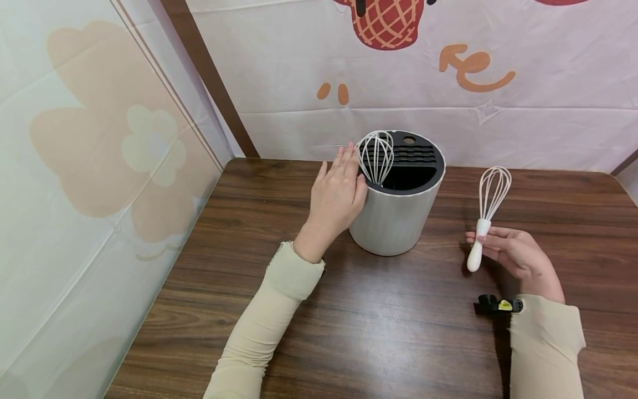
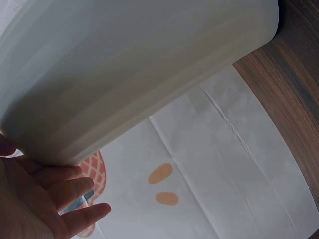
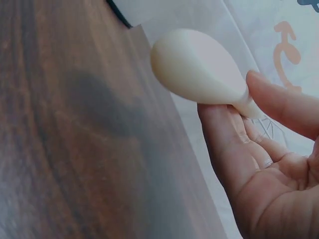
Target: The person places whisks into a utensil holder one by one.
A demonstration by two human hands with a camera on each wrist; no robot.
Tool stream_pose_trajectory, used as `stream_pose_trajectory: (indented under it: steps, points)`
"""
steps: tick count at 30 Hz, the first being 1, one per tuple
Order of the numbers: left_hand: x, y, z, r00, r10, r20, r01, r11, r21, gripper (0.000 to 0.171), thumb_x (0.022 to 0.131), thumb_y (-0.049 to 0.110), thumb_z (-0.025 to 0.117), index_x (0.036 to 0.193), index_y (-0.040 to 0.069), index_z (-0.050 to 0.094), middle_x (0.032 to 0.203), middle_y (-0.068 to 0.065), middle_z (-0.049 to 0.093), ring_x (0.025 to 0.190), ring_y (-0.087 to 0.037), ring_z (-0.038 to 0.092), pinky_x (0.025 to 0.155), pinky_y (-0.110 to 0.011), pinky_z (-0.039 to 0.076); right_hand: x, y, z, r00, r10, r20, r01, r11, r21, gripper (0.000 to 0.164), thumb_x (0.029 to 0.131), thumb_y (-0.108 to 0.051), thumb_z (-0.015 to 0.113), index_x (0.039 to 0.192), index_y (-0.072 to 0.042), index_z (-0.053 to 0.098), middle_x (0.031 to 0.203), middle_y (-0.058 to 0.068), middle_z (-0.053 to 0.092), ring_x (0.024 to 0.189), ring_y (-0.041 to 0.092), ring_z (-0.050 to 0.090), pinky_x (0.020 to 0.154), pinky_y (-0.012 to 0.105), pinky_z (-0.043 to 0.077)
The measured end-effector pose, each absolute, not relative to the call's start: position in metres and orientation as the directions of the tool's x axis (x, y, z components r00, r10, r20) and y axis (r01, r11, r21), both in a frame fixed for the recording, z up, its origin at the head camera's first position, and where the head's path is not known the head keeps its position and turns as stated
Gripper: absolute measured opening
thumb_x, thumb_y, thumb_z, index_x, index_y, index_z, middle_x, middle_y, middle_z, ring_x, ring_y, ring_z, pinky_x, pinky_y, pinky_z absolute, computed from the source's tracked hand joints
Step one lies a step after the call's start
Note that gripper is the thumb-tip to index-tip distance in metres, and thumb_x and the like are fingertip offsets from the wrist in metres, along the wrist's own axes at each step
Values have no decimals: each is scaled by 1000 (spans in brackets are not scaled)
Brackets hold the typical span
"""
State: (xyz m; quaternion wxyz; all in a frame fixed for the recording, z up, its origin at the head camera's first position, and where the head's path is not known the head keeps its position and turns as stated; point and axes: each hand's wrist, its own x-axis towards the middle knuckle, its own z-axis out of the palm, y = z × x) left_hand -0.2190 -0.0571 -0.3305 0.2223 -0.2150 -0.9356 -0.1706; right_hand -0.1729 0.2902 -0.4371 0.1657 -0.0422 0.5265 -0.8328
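My left hand point(image 1: 338, 194) rests against the left side of a light grey utensil holder point(image 1: 396, 224), its fingers fairly straight at the black rim. A wire whisk point(image 1: 377, 158) stands in the holder, wires up, leaning on the left edge; its handle is hidden inside. To the right, my right hand point(image 1: 518, 255) pinches a second whisk with a white handle point(image 1: 476, 256) between thumb and fingers. That whisk is held wires up over the table. In the right wrist view the rounded end of the handle point(image 3: 197, 67) points toward the camera.
The holder's black top has a slotted section point(image 1: 413, 155), a small round hole point(image 1: 410, 141) and a larger front opening point(image 1: 411, 177). Everything is on a dark wooden table point(image 1: 389, 343). Printed cloth point(image 1: 289, 122) hangs behind and at left. A black strap point(image 1: 490, 303) is at the right wrist.
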Motion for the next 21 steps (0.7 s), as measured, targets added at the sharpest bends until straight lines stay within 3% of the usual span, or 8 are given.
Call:
stream_pose_trajectory:
  steps: [21]
  points:
    - [-219,-57,-330,-822,322,469,466,854,231,51,96,22,37,142,2,41,146,-9,38,136,-21,32,109,-47,26,-161,279,-403,-966,-244,-80,174,-391,-904,28,91,13,47,103,1,70,98,15,70,95,17,67,76,26,53]
